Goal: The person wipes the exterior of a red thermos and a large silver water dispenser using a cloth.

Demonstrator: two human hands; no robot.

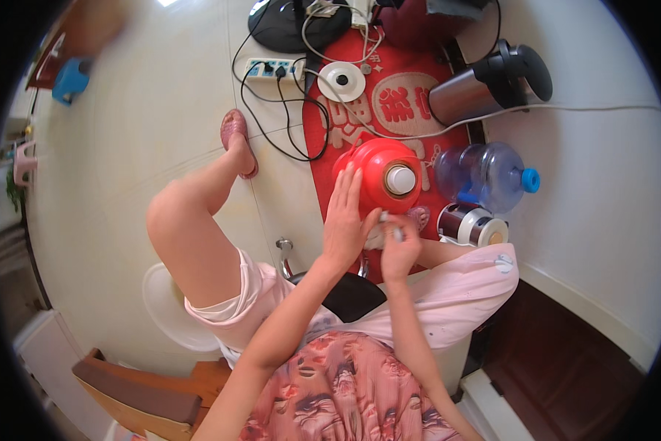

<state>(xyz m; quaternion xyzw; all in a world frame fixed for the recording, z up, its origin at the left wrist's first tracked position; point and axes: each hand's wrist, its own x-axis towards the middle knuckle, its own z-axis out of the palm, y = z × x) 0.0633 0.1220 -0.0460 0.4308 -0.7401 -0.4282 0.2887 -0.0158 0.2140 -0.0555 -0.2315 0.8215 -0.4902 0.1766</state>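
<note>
A red thermos flask (377, 162) with a white stopper (400, 180) stands before me on the red mat. My left hand (342, 220) lies along its near left side, fingers stretched out flat and touching the red shell. Close to the thermos's lower side is my right hand (401, 248), blurred, its fingers closed on a crumpled whitish cloth (375, 238). Both hands almost meet there, and the cloth is partly hidden by the fingers.
Right of the thermos are a clear blue water jug (487, 173), a dark-and-white flask (471, 225) and a steel airpot (482, 85). Beyond it sit a white round lid (341, 81) and a power strip (275, 70) with loose cables. A black stool seat (355, 297) is below my arms.
</note>
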